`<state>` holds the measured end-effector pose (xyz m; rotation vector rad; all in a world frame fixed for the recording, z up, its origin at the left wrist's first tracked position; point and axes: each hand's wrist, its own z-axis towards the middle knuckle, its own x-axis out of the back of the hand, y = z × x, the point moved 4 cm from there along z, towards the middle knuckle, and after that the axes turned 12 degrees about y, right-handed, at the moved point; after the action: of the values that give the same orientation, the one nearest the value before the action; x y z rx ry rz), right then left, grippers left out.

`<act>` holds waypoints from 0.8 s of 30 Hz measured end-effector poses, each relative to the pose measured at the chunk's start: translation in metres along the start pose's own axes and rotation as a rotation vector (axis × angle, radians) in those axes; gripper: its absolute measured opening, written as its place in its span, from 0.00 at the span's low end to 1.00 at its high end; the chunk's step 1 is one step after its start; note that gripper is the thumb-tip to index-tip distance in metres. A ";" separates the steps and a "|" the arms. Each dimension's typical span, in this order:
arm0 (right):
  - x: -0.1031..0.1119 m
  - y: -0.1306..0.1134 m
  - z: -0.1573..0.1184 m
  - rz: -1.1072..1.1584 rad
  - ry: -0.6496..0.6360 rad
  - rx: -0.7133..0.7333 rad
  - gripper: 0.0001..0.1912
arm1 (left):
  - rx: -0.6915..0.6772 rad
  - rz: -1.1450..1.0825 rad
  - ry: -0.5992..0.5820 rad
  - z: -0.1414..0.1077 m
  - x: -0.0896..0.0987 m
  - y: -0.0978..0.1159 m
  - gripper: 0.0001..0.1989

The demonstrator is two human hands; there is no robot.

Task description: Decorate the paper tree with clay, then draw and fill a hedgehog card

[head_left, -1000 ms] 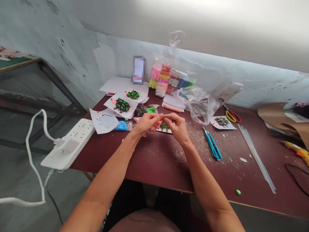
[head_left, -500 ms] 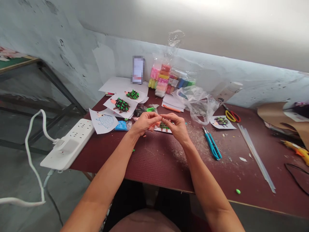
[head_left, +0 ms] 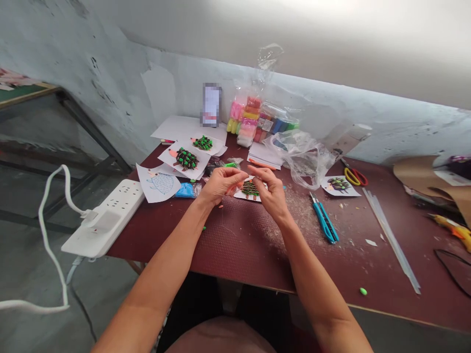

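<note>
My left hand [head_left: 220, 186] is closed over the table, thumb and forefinger pinched together, with orange modelling clay [head_left: 234, 188] in a clear wrapper held under the fingers. A small gap to its right separates it from my right hand [head_left: 274, 192], whose thumb and bent fingers come together; anything between them is too small to make out. Below and between the hands lies a hedgehog card [head_left: 250, 190] with green and dark spines and orange feet, partly covered by the fingers. Blue clay [head_left: 186, 190] in a packet lies left of my left hand.
Finished hedgehog cards [head_left: 184, 159] and a blue hedgehog drawing [head_left: 160, 182] lie at left, near a power strip [head_left: 106, 215]. Bagged clay [head_left: 250, 122] stands at the back. A teal utility knife [head_left: 324, 220], scissors [head_left: 355, 176], glue sticks [head_left: 392, 240] and a glue gun [head_left: 452, 228] lie right.
My hands, fingertips touching before, have come slightly apart. More of the hedgehog card shows between them.
</note>
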<state>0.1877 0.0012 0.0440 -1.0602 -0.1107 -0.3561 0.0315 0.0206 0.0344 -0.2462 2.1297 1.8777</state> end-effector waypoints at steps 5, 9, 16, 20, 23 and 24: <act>0.009 0.003 0.005 0.066 0.043 -0.104 0.15 | 0.000 -0.035 0.020 0.002 0.002 -0.003 0.24; 0.003 0.001 0.003 0.107 -0.021 -0.116 0.16 | -0.017 0.069 -0.047 -0.001 -0.004 -0.005 0.28; 0.002 0.002 0.003 0.058 0.008 -0.110 0.13 | -0.061 0.180 -0.115 -0.004 -0.007 -0.006 0.31; 0.019 0.016 0.010 -0.032 0.137 -0.147 0.12 | 0.041 0.175 -0.026 -0.001 -0.002 -0.006 0.20; 0.030 0.031 0.013 -0.236 0.153 -0.187 0.10 | 0.080 0.163 0.057 0.001 0.002 -0.006 0.13; 0.031 0.035 0.013 -0.295 0.129 -0.199 0.09 | 0.085 0.155 0.066 0.001 0.003 -0.006 0.12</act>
<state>0.2293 0.0205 0.0288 -1.2171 -0.1179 -0.7122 0.0304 0.0211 0.0279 -0.1306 2.3274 1.8799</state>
